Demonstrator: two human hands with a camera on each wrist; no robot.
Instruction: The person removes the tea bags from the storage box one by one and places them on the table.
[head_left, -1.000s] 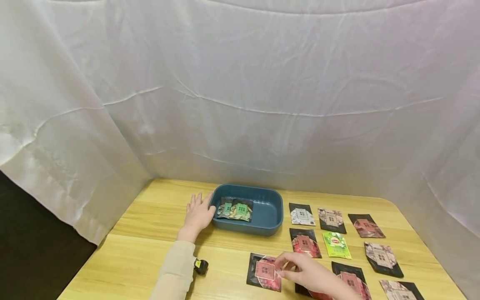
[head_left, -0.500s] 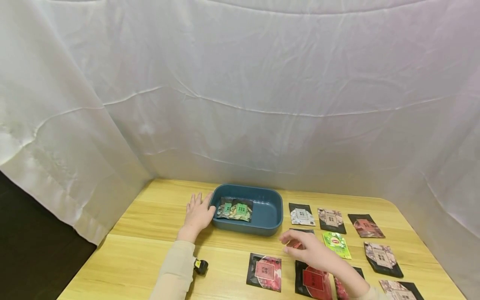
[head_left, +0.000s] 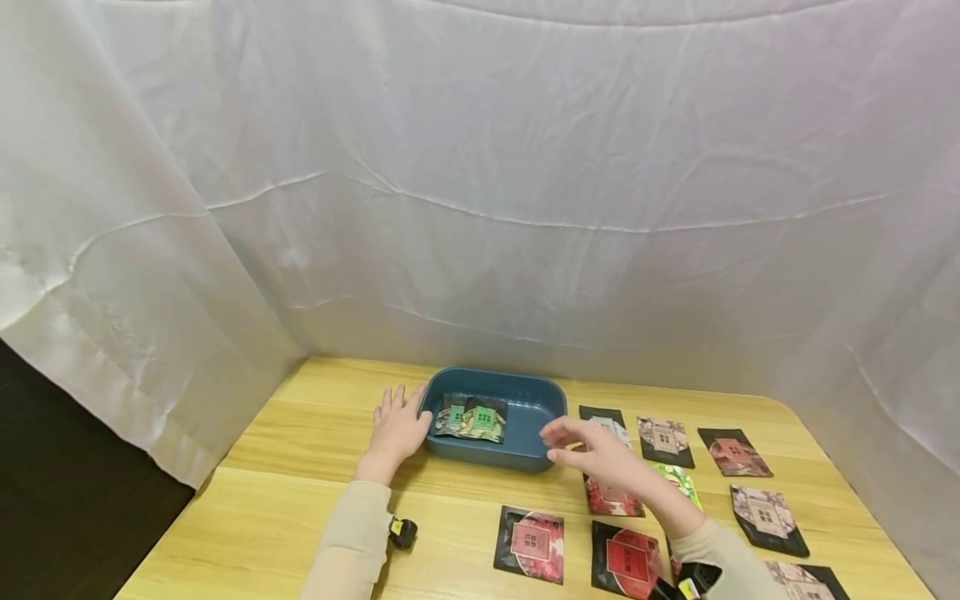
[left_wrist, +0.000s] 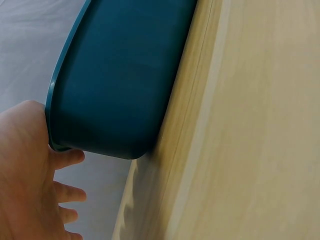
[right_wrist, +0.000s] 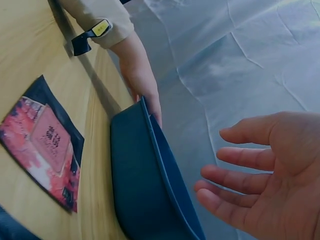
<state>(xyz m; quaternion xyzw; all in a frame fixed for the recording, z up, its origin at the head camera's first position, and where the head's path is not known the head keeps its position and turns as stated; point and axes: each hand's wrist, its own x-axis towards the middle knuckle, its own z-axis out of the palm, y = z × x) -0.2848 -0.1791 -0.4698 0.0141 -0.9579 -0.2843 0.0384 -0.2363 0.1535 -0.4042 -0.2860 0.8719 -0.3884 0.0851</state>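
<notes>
A dark blue rectangular bin (head_left: 528, 460) stands on the table with two black-and-green sachets (head_left: 483, 421) lying in its left half. My left hand (head_left: 395, 433) touches the bin's left end, thumb at the rim and the other fingers spread outside it. In the left wrist view, that hand (left_wrist: 27, 165) is right against the bin's rim (left_wrist: 52, 95). My right hand (head_left: 592, 450) is near the bin's right end, fingers loosely bent and holding nothing. The right wrist view shows this hand (right_wrist: 265, 175) beside the bin wall (right_wrist: 137, 180), fingers apart.
A black-and-pink sachet (head_left: 529, 544) lies in front of the bin. A red sachet (head_left: 628, 560), a pale floral one (head_left: 664, 440), and several others lie to the right. My right forearm partly covers a green sachet (head_left: 678, 482). A pale curtain (head_left: 480, 208) hangs behind the table.
My right hand has left the black-and-pink sachet, lifting away and moving up to the bin's right end. The sachet stays in place. My left hand and the bin have not moved.
</notes>
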